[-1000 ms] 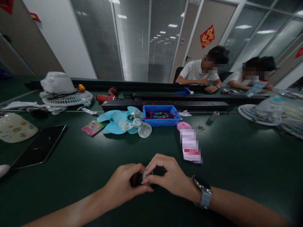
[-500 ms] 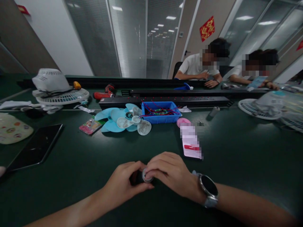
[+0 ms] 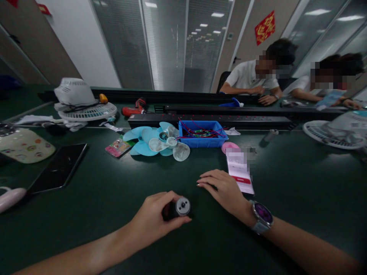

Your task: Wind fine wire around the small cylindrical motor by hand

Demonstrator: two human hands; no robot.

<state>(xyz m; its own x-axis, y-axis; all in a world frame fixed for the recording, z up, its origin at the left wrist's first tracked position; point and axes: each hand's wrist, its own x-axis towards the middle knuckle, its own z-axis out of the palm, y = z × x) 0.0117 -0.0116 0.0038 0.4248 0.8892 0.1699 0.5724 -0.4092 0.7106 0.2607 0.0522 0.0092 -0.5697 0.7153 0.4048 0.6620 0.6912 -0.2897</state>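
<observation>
Head view: the left hand [image 3: 156, 214] grasps a dark cylinder [image 3: 182, 207] around its side, silver end up, between thumb and fingers near the tabletop [image 3: 114, 194]; the right hand [image 3: 225, 190], fingers loosely extended, free, is just beside the lit phone [image 3: 238, 170].

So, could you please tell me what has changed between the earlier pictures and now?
The right hand has let go of the small black cylinder with a silver metal end and moved right and slightly forward. The left hand still holds it. The light-blue plastic fan blades and blue plastic bin stay in place.
</observation>
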